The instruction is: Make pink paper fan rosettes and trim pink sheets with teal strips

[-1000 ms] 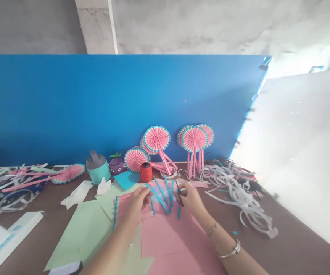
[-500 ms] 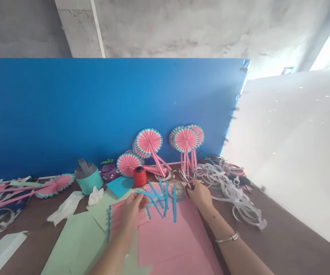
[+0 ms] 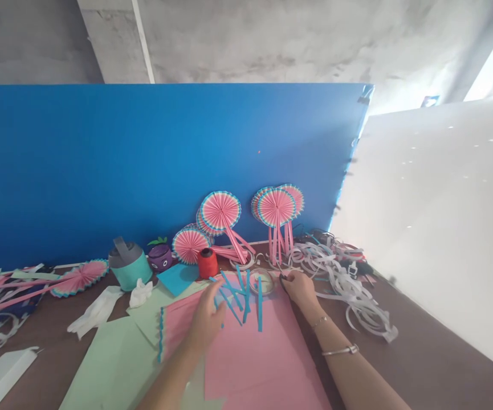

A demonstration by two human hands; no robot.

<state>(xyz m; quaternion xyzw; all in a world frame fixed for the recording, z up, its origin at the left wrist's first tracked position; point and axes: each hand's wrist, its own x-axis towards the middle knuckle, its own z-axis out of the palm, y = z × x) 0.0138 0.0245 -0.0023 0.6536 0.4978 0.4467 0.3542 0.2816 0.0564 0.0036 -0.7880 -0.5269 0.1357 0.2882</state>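
Observation:
My left hand (image 3: pixel 206 319) is over the pleated pink paper (image 3: pixel 178 320) with blue scalloped edges, fingers stretched out and thumb apart. Its fingertips are beside several narrow blue paper strips (image 3: pixel 247 299), which lie loosely across one another on the pink sheet (image 3: pixel 263 359). In my right hand (image 3: pixel 301 287), closed near the sheet's far right corner, is a pair of scissors with dark handles (image 3: pixel 283 279); the blades are hard to make out. A roll of clear tape (image 3: pixel 262 281) lies between the hands, behind the strips.
Pink pleated fans (image 3: pixel 220 210) lean on the blue partition (image 3: pixel 143 165). A red thread spool (image 3: pixel 207 263), blue paper (image 3: pixel 178 278), purple pot (image 3: pixel 159 257) and teal container (image 3: pixel 130 269) stand behind. Tangled white strips (image 3: pixel 340 279) lie right; green sheets (image 3: pixel 105 364) and crumpled tissue (image 3: pixel 96 310) left.
My left hand has let go of a blue strip, and its fingers have spread. My right hand has lowered the scissors, whose blades pointed up and away before.

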